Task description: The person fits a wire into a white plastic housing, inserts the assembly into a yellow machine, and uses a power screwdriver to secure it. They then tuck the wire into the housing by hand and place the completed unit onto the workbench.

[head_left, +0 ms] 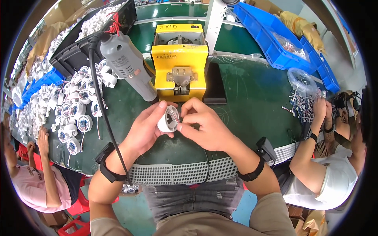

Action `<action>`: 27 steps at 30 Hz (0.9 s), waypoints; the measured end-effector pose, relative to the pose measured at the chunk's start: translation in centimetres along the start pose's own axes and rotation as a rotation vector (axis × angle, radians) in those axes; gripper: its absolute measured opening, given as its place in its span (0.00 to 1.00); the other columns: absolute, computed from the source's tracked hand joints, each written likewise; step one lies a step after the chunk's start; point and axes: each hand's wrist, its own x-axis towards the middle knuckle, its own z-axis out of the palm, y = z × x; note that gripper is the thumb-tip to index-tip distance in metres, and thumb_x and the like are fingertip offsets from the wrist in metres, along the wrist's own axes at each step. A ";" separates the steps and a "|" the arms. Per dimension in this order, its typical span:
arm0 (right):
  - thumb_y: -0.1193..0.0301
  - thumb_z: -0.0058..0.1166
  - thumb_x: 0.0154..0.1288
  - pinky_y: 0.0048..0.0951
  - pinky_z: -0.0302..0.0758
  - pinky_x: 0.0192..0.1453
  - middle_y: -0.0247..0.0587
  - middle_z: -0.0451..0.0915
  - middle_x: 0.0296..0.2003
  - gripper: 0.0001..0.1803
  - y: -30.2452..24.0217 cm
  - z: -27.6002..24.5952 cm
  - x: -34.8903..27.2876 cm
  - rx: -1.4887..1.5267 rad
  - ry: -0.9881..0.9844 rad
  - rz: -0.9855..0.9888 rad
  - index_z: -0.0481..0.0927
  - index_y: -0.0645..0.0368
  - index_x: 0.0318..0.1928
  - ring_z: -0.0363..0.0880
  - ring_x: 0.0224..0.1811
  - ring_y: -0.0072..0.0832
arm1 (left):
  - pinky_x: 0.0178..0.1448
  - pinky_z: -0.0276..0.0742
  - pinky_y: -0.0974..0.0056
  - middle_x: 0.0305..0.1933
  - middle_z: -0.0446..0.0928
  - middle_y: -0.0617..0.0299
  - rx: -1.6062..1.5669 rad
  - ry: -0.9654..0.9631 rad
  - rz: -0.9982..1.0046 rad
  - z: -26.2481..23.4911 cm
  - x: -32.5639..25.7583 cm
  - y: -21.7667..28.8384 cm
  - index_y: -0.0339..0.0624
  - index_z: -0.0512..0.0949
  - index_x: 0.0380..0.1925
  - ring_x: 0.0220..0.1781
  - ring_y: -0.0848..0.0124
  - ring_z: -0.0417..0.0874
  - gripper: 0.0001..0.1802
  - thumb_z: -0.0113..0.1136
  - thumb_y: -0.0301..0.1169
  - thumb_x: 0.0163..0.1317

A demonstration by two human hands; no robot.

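My left hand (146, 122) grips a white round plastic housing (168, 122) from its left side, with the open face tilted to the right. Dark parts and thin reddish and white wires show inside it. At that opening, my right hand (206, 125) pinches the thin wires (176, 118) between thumb and fingers; the fingertips partly cover them. Just beyond both hands stands a yellow screw feeder (180, 65) with a metal outlet block on its front. A grey electric screwdriver (126, 63) hangs tip down to the feeder's left.
Many white housings with circuit boards (75, 112) lie heaped at the left, beside a black crate (71, 55). Blue bins (271, 43) stand at the far right, near a pile of wired boards (303, 104). The screwdriver's black cable (96, 86) crosses my left forearm. Co-workers sit at both sides.
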 end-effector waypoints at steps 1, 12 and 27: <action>0.73 0.61 0.57 0.30 0.71 0.39 0.39 0.69 0.37 0.09 0.0 0.1 -0.1 -0.030 0.000 -0.012 0.78 0.66 0.26 0.72 0.38 0.31 | 0.35 0.79 0.70 0.39 0.78 0.60 0.011 0.006 -0.008 -0.1 0.1 0.0 0.33 0.69 0.54 0.36 0.74 0.81 0.28 0.45 0.49 0.72; 0.72 0.59 0.57 0.31 0.71 0.36 0.40 0.71 0.35 0.09 -0.1 0.4 -0.2 -0.163 -0.004 -0.014 0.78 0.65 0.25 0.73 0.35 0.32 | 0.33 0.78 0.70 0.38 0.78 0.62 0.081 0.009 -0.096 -0.3 0.2 -0.3 0.36 0.70 0.56 0.36 0.75 0.81 0.25 0.46 0.46 0.72; 0.77 0.67 0.49 0.25 0.76 0.36 0.37 0.79 0.35 0.12 -1.2 -3.9 0.0 -0.320 0.146 -0.202 0.85 0.57 0.38 0.80 0.32 0.29 | 0.57 0.80 0.49 0.52 0.77 0.54 -0.106 -0.085 0.148 -0.1 -0.1 -1.4 0.36 0.72 0.54 0.52 0.62 0.81 0.20 0.45 0.40 0.73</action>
